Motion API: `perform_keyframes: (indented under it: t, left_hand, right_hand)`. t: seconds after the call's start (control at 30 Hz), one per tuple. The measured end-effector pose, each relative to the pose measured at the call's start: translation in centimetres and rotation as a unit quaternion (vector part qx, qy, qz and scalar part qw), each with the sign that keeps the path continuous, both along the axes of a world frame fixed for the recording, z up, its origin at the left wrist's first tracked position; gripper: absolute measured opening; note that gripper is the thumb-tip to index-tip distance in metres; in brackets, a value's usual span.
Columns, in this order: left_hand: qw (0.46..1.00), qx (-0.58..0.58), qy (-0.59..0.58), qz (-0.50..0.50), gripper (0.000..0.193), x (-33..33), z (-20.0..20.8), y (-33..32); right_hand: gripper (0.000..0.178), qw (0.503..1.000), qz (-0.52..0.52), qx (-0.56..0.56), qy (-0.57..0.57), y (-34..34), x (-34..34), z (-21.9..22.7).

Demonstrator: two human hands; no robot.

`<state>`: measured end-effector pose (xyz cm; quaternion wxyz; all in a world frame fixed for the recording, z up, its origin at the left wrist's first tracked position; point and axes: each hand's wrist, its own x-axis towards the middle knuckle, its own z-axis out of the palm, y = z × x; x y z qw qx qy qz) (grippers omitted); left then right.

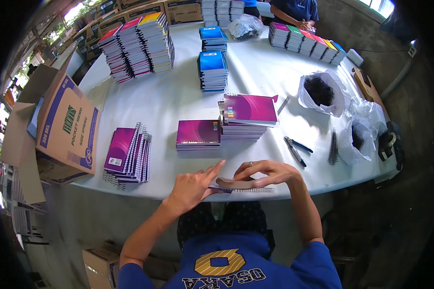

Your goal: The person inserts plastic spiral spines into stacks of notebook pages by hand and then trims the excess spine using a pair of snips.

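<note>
At the table's near edge I hold a small spiral notebook (237, 184) between both hands, its brown back board bent upward and a wire coil (255, 190) along its near side. My left hand (190, 189) grips the left end, index finger stretched out and thumb low on the purple cover. The fingers of my right hand (270, 172) curl over the board's right part. Just beyond lie a low stack of purple notebooks (197, 133) and a taller purple stack (250, 110). Coil-bound purple notebooks (123, 149) are piled to the left.
Cutting pliers (296, 148), a loose wire coil (333, 147) and plastic bags of black coils (323, 91) lie to the right. An open carton (67, 123) stands left. Blue notebooks (212, 65) and tall notebook stacks (140, 45) stand farther back. Another person (294, 12) is across the table.
</note>
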<state>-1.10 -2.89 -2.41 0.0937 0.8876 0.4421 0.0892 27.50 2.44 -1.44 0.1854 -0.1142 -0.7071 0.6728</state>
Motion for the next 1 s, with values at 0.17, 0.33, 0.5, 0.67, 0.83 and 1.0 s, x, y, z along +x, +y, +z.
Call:
perform_keyframes:
  t: [0.17, 0.33, 0.5, 0.67, 0.83, 1.0]
  left_hand:
    - [0.999, 0.037, -0.025, -0.009, 0.089, -0.2, 0.4, 0.0]
    - [0.999, 0.0, 0.036, 0.034, 0.089, -0.7, 1.4, -0.1]
    - [0.998, -0.015, 0.012, 0.056, 0.087, -1.6, 1.6, -0.1]
    - [0.986, -0.068, -0.139, 0.06, 0.087, -2.7, 0.6, 0.7]
    - [0.921, -0.122, -0.362, 0.08, 0.095, -3.2, -2.1, 1.1]
    - [0.857, -0.186, -0.466, 0.115, 0.103, -2.3, -3.2, 0.8]
  right_hand:
    - [0.062, 0.994, -0.049, 0.044, -0.091, -0.2, -0.3, -0.5]
    - [0.06, 0.985, -0.073, 0.079, -0.137, -0.1, -1.7, -0.5]
    - [0.068, 0.976, -0.081, 0.076, -0.186, 0.2, -2.9, -0.2]
    - [0.055, 0.998, -0.051, -0.039, 0.023, 0.2, -2.9, -0.9]
    - [0.062, 0.991, -0.083, 0.019, -0.105, 0.5, -3.2, 0.0]
    - [0.06, 0.986, -0.119, -0.007, -0.121, 0.9, -2.8, -0.8]
